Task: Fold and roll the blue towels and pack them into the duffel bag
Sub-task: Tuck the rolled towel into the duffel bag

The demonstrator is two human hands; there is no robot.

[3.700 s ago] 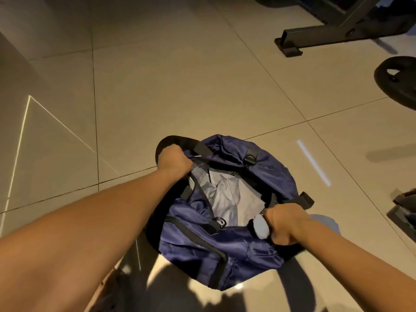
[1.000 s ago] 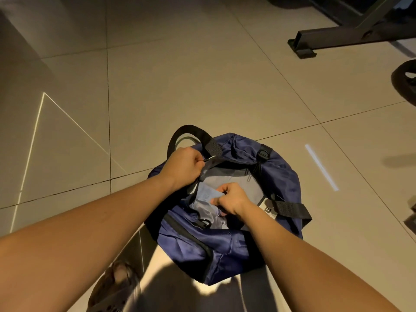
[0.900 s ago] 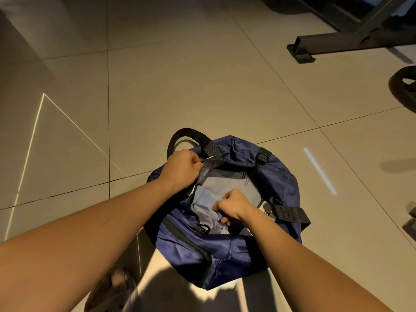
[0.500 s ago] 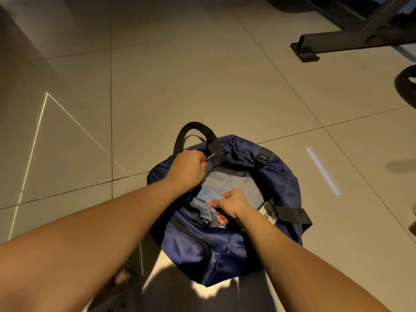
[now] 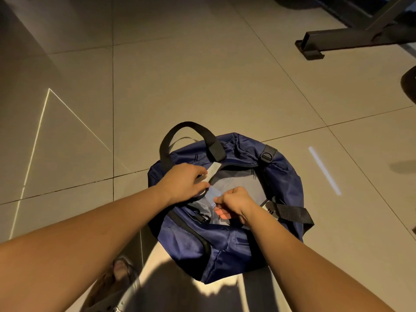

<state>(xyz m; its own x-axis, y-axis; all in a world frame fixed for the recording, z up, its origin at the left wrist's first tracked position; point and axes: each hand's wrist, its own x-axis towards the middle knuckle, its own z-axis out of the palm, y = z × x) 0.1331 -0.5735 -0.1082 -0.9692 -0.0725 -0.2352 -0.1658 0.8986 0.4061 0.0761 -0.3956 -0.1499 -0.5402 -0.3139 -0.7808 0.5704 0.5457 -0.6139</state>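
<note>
The duffel bag (image 5: 225, 244) is lying open on the tiled floor (image 5: 180, 75), directly beneath both hands. The left hand (image 5: 184, 183) is curling over the bag's far rim, pinching a pale tag (image 5: 212, 171) just below the black handle (image 5: 191, 127). The right hand (image 5: 234, 203) is reaching inside, thumb and fingers nipping a pale blue cloth (image 5: 215, 194). Half a second ago the left hand was fisting the rim tightly; now the tag is showing. The bag is gleaming like slick navy nylon, with flat webbing straps.
</note>
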